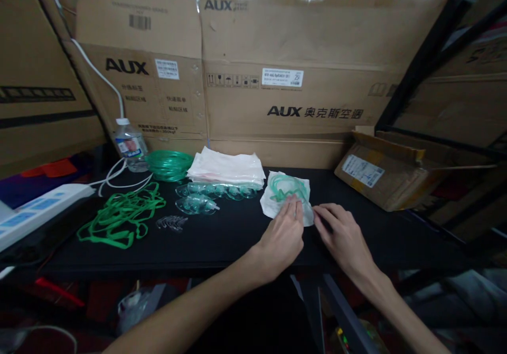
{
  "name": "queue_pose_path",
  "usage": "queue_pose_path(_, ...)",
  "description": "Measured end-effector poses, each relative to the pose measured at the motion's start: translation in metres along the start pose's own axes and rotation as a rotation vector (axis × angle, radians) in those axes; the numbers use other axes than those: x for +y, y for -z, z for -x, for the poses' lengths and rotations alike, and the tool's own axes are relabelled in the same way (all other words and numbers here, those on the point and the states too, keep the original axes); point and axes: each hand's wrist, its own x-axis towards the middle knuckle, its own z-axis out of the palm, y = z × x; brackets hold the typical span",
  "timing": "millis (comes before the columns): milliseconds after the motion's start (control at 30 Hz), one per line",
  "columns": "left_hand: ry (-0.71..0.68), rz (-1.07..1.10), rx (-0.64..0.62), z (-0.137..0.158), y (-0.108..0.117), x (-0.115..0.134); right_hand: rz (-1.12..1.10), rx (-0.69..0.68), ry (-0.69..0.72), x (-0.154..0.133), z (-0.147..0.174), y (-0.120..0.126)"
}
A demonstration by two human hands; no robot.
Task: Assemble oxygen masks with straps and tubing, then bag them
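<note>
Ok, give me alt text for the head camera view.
A person's left hand touches a white pouch with looped green tubing on a black table, the right hand at the pouch's right edge. To the left lie tangled green straps, clear green masks and a white stack, with AUX cardboard behind.

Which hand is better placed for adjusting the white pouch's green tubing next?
Probably the left hand: it reaches over the white pouch, nearest the green tubing; the right hand is at the pouch's edge.
</note>
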Motion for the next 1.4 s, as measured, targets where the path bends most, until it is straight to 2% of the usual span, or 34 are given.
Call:
queue_pose_path(133,0.058,-0.005,0.015,-0.005,-0.002,0.001,-0.204,-0.037,-0.095,-0.017,0.013,0.013)
queue_pose_path(267,0.136,0.013,0.005,-0.014,-0.005,-0.003,-0.357,-0.035,-0.437,0.001,-0.002,0.022)
queue_pose_path(333,0.156,0.029,0.0,-0.015,-0.005,-0.005,-0.434,-0.086,-0.621,0.015,-0.015,0.023)
queue_pose_path(433,0.151,0.061,0.0,-0.01,-0.004,-0.006,-0.546,-0.229,-0.809,0.029,-0.031,0.015)
queue_pose_path(600,0.122,0.095,0.01,-0.001,-0.007,-0.006,-0.629,-0.359,-0.954,0.034,-0.045,-0.007)
queue_pose_path(767,0.134,0.077,0.042,-0.004,-0.011,-0.009,-0.605,-0.409,-1.006,0.04,-0.06,-0.019)
queue_pose_path(933,0.129,0.045,0.026,-0.006,-0.015,-0.01,-0.575,-0.458,-0.997,0.046,-0.074,-0.025)
queue_pose_path(1067,0.123,0.022,0.014,-0.007,-0.02,-0.014,-0.566,-0.472,-0.959,0.048,-0.071,-0.024)
queue_pose_path(1233,0.067,-0.003,0.008,-0.008,-0.019,-0.015,-0.573,-0.39,-0.89,0.049,-0.057,-0.019)
queue_pose_path(1400,0.031,-0.016,0.03,0.005,-0.013,-0.005,-0.528,-0.217,-0.802,0.054,-0.051,-0.021)
